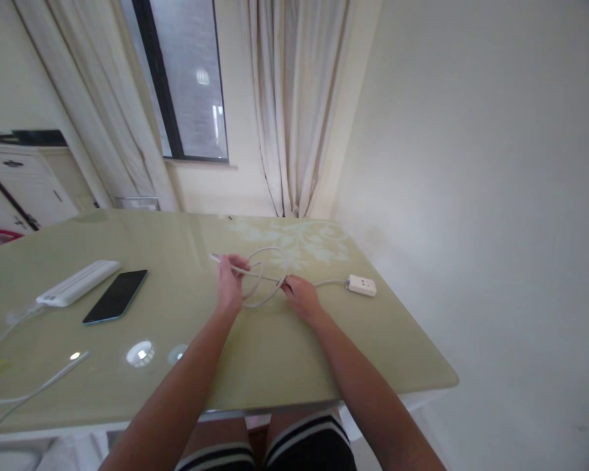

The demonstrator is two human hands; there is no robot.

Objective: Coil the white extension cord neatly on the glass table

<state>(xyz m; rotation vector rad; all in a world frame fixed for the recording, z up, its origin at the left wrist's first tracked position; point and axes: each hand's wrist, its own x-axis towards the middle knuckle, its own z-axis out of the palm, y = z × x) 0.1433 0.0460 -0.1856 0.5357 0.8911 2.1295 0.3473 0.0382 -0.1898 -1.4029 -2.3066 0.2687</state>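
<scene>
A white extension cord (264, 304) lies in loose loops between my two hands above the glossy tabletop. My left hand (230, 286) is closed around part of the cord, and a pale end sticks out past its fingers to the left. On the right side of the loops, my right hand (303, 299) pinches the cord with its fingers curled. From there the cord runs right to a small white socket block (362, 285) that rests on the table. My palms and some fingertips are hidden from view.
To the left lie a dark-screened phone (116, 296) and a long white device (81, 282) with a cord at its near end. Another white cable (53, 379) trails over the front left. The pale green table (383, 353) meets a wall at right.
</scene>
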